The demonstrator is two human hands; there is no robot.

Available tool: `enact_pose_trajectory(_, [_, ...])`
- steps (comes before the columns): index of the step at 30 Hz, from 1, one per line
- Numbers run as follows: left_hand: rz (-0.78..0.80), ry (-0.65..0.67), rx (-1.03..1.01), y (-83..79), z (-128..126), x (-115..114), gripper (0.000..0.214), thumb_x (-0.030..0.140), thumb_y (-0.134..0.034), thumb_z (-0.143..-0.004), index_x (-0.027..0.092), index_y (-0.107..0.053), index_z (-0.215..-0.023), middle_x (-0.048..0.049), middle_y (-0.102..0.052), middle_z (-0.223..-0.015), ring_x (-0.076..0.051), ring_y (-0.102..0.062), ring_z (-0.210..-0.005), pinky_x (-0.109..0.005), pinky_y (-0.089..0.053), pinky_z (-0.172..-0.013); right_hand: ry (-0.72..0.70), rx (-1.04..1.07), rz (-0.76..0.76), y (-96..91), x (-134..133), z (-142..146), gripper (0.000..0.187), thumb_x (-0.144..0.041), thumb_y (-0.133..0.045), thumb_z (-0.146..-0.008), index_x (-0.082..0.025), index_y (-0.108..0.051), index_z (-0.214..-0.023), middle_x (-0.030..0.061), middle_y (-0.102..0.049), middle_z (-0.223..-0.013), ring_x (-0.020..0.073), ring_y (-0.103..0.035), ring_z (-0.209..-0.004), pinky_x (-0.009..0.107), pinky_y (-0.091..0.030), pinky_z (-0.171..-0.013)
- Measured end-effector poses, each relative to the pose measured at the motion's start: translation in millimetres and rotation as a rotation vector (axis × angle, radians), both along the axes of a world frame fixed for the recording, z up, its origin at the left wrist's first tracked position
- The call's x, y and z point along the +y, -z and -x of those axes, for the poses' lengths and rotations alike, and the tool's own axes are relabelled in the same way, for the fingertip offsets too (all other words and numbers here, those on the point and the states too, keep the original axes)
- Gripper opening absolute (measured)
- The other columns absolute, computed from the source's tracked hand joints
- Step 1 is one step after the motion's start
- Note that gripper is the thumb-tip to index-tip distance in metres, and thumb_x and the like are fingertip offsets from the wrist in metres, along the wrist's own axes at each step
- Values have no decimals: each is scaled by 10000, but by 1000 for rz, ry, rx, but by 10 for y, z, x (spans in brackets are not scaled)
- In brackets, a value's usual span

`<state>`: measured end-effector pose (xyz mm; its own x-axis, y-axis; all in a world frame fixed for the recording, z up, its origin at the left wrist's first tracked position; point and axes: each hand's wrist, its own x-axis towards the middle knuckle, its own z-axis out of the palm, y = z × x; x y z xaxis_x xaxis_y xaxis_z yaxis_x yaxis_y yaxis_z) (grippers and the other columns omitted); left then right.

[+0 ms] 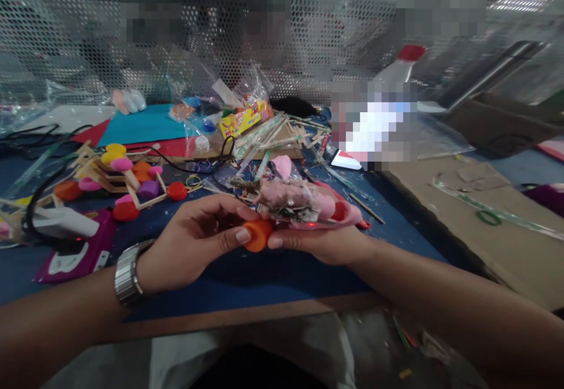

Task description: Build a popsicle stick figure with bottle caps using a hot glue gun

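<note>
Pinching the orange cap (259, 237) — that's the left hand (189, 237), over the tabletop (282, 283) near its front edge. The right hand's (332, 245) thumb touches it too; its other fingers, behind the pink model (293, 198) — can't tell.

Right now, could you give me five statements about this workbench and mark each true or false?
1. The left hand grips an orange disc. True.
2. The metal wristband is on the right arm. False: that wristband is on the left arm.
3. The right hand holds a pink decorated piece. True.
4. A yellow box lies beyond the hands. True.
5. The tabletop under the hands is bright red. False: the tabletop there is dark blue.
</note>
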<state>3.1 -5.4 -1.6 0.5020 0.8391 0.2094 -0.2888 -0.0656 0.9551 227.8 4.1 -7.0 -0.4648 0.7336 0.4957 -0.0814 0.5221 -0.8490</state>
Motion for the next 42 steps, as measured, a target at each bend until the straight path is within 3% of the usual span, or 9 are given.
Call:
enact_pose_trajectory(8, [18,-31,17,-2,-10,-9,173,88,-823,-858,167,-697,-945,12,-755,-882,-67,-744,-763,-110,-613,-722,-26,36,70,1,-16,4,368,-168,-848,-828,-329,-774,-1151,5,-761,-1282,250,-663,-1312,461,-487,-1205])
enact_pose_trajectory(13, [2,-37,5,5,-32,-15,193,103,-823,-861,175,-659,-933,14,-756,-903,-71,-749,-752,-122,-627,-712,19,-16,133,-21,-35,2,225,-234,-853,-834,-290,-786,-1042,31,-781,-1117,266,-703,-1204,464,-540,-1130])
enact_pose_trajectory(17, [-2,-12,12,7,-18,-19,214,104,-827,-860,176,-644,-947,9,-756,-911,-83,-767,-780,-139,-639,-742,13,-29,162,-9,-42,-4,209,-312,-821,-873,-280,-770,-1073,41,-765,-1048,254,-705,-1141,438,-575,-1059])
enact_pose_trajectory(23, [25,39,6,16,-8,-22,232,107,-823,-873,186,-621,-954,26,-760,-909,-87,-791,-805,-136,-640,-763,-38,15,254,-7,-58,4,159,-342,-804,-891,-236,-726,-980,25,-718,-946,188,-698,-925,348,-608,-908])
enact_pose_trajectory(36, [18,20,38,28,-20,-39,233,125,-848,-847,180,-643,-942,12,-744,-946,-87,-778,-815,-146,-645,-767,-2,9,298,-26,-64,41,203,-350,-840,-844,-211,-697,-882,11,-688,-860,162,-655,-811,311,-613,-769])
enact_pose_trajectory(42, [-160,-107,143,-11,-5,-31,189,143,-823,-854,195,-713,-999,-48,-765,-990,-147,-759,-883,-225,-651,-806,119,144,499,30,-42,53,336,-465,-881,-775,-234,-707,-947,-17,-645,-771,121,-555,-608,256,-495,-523])
